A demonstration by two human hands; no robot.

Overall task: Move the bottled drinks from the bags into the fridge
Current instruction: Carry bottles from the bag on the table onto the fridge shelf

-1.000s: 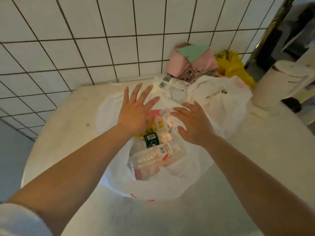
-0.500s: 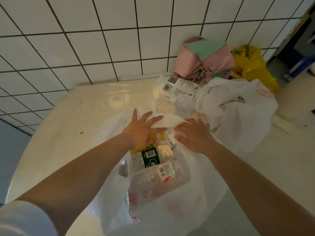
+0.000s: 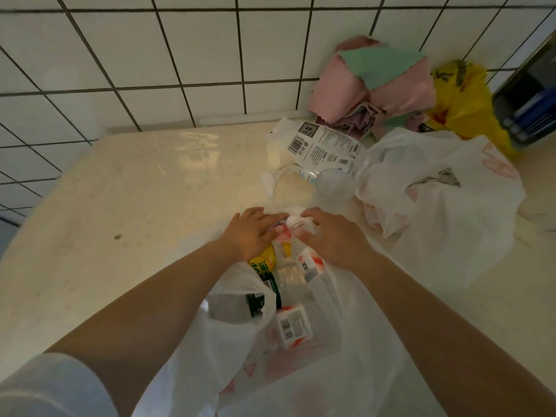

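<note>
Left hand (image 3: 251, 233) fingers straight on bottles (image 3: 288, 266) in white bag (image 3: 301, 356) at frame centre, right hand (image 3: 334, 236) fingers curled, grip unclear

Thin translucent plastic bag (image 3: 301, 371), clear plastic bottles (image 3: 293, 281), glossy stone-like counter (image 3: 135, 206), glazed wall tiles (image 3: 120, 49), soft cloths (image 3: 376, 85).

Both hands now sit deeper in the near bag (image 3: 301, 371) than a second ago. The left hand (image 3: 251, 233), spread flat earlier, and the right hand (image 3: 334, 236) close around a white bottle cap (image 3: 294, 221).
</note>
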